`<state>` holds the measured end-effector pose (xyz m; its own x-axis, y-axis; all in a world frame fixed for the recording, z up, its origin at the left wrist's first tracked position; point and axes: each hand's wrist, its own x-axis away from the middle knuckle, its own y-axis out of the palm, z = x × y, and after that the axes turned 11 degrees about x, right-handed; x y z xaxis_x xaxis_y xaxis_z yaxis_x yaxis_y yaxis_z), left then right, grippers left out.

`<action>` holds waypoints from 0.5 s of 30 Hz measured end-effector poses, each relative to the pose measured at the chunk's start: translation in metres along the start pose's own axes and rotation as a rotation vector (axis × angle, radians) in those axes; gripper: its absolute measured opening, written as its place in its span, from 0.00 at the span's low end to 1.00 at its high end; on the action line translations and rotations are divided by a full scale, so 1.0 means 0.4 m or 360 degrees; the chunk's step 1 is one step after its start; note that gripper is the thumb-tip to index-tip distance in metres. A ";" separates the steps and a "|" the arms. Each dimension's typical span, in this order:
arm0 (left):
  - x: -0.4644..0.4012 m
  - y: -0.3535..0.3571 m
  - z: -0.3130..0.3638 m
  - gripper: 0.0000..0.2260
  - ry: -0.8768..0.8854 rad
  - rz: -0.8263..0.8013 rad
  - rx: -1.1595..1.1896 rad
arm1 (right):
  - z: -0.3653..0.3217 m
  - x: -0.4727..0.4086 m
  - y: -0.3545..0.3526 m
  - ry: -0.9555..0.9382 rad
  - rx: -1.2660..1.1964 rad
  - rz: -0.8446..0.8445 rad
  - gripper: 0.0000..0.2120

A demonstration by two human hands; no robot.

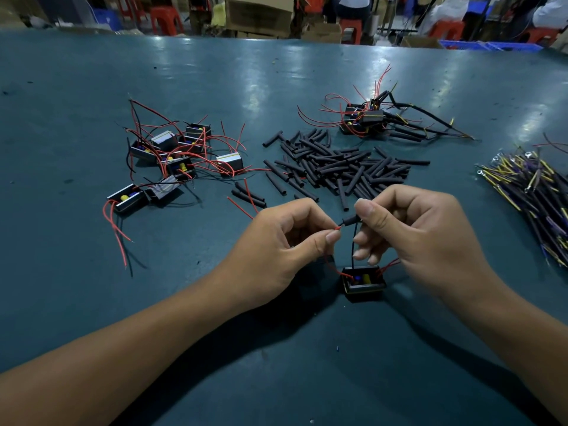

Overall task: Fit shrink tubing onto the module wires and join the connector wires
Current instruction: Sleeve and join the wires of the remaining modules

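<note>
On the far left of the green table [92, 302] lies a loose heap of small black modules [172, 158] with red and black wires trailing off them; two more sit just in front of the heap, nearer the person.

The left hand [276, 250] is held above the table near the middle, its thumb and forefinger pinching the tip of a thin red wire [338, 228], the other fingers curled under. That wire runs down from the pinch to a black module [364, 282] standing on the table below and between the two hands, its open top showing a blue and a yellow part.

Just right of the red tip, and almost touching it, is the open end of a short black tube [350, 221]. The right hand [424, 238] pinches this tube between thumb and forefinger, with its remaining fingers loosely curled beneath. A black wire [354, 247] rises from the module between the hands; where its top ends is hidden by the fingers.

Behind the hands lies a broad pile of cut black tubes [335, 167]. Further back and to the right is a cluster of modules with tubed leads [381, 121]. At the right edge lies a bundle of dark and yellow connector wires [534, 192].
</note>
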<state>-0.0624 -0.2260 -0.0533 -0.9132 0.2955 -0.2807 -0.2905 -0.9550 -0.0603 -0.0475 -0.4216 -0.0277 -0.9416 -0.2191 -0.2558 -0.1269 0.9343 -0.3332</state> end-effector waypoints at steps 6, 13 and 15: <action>0.000 0.003 0.006 0.02 -0.0028 0.0010 0.0019 | 0.004 0.005 0.006 -0.0022 0.0037 -0.0046 0.11; 0.001 0.007 0.007 0.10 -0.0088 0.0043 0.0197 | 0.006 0.007 0.008 -0.0230 0.0231 -0.0030 0.09; 0.001 0.004 0.007 0.11 -0.0099 0.0014 0.0172 | 0.007 0.010 0.009 -0.0333 0.0338 -0.0038 0.06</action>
<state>-0.0639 -0.2273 -0.0509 -0.9308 0.2915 -0.2207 -0.3085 -0.9501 0.0463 -0.0511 -0.4198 -0.0324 -0.8517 -0.3140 -0.4196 -0.0594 0.8533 -0.5181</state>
